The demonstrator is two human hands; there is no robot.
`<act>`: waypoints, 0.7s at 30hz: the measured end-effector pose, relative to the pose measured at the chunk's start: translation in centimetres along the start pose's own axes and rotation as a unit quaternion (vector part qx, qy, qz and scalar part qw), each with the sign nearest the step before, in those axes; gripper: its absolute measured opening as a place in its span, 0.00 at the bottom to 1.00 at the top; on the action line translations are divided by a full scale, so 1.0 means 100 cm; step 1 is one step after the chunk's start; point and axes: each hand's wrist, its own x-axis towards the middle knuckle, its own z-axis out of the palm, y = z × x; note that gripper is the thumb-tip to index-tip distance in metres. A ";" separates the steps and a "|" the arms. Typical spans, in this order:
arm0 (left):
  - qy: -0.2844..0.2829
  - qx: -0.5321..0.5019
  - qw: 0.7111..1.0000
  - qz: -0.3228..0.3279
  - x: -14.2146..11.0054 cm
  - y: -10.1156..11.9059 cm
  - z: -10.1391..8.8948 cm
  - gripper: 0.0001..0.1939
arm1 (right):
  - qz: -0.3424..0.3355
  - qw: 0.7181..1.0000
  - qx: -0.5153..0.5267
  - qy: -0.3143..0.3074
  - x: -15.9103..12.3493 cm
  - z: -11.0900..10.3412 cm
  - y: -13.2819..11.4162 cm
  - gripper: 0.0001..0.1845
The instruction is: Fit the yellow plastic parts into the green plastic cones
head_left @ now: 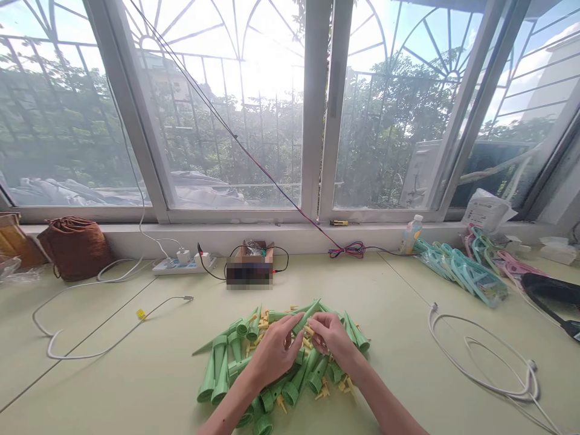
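My left hand point(277, 345) is closed around a green plant-watering spike point(310, 312), a hollow plastic cone whose tip points up and to the right. Between the thumb and fingers of my right hand point(334, 338) is a small yellow valve piece point(309, 330), close against the wide end of that spike. Whether the two parts are joined I cannot tell. Beneath and around both hands lies a pile of more green spikes point(220, 368), with small yellow valves point(322, 389) scattered among them. My hands cover part of the pile.
A white cable point(104, 353) lies to the left and another white cable point(480, 374) to the right. Along the back stand a brown pouch point(79, 249), a power strip point(181, 264), a small box point(249, 275), and a bottle point(412, 234). Bagged teal items point(471, 272) lie right.
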 end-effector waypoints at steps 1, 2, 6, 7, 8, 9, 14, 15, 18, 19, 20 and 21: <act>-0.001 0.001 1.000 -0.001 0.000 0.000 0.000 0.21 | 0.000 1.000 0.001 -0.001 0.000 0.000 0.000 0.22; -0.001 0.001 1.000 -0.001 0.000 0.000 0.000 0.21 | -0.001 1.000 0.003 -0.001 0.000 0.000 0.001 0.22; -0.003 0.002 1.000 0.000 0.000 0.000 0.000 0.21 | -0.003 1.000 0.013 -0.005 -0.001 0.000 0.001 0.21; -0.004 0.002 1.000 0.000 0.000 0.000 0.000 0.21 | -0.004 1.000 0.014 -0.005 -0.001 0.000 0.001 0.21; -0.005 0.002 1.000 0.000 0.000 0.000 0.000 0.21 | -0.004 1.000 0.015 -0.005 -0.001 0.000 0.000 0.21; -0.007 0.002 1.000 0.000 0.000 0.000 0.000 0.21 | -0.004 1.000 0.015 -0.005 -0.002 0.000 0.000 0.21; -0.009 0.009 1.000 -0.004 0.000 -0.001 0.001 0.21 | -0.006 1.000 0.019 -0.004 -0.001 0.000 -0.001 0.21; -0.009 0.010 1.000 -0.004 0.000 -0.001 0.001 0.20 | -0.008 1.000 0.019 -0.006 -0.001 0.000 -0.001 0.21; -0.009 0.012 1.000 -0.003 0.000 0.000 0.000 0.20 | -0.010 1.000 0.019 -0.007 0.000 -0.001 0.001 0.21; -0.010 0.012 1.000 -0.003 0.000 0.000 0.000 0.20 | -0.010 1.000 0.019 -0.006 0.000 -0.001 0.002 0.21; -0.010 0.012 1.000 -0.003 0.000 0.000 0.000 0.20 | -0.011 1.000 0.018 -0.007 0.000 -0.002 0.002 0.21; -0.011 0.011 1.000 -0.003 0.000 -0.001 0.001 0.20 | -0.012 1.000 0.017 -0.009 0.000 -0.002 0.003 0.21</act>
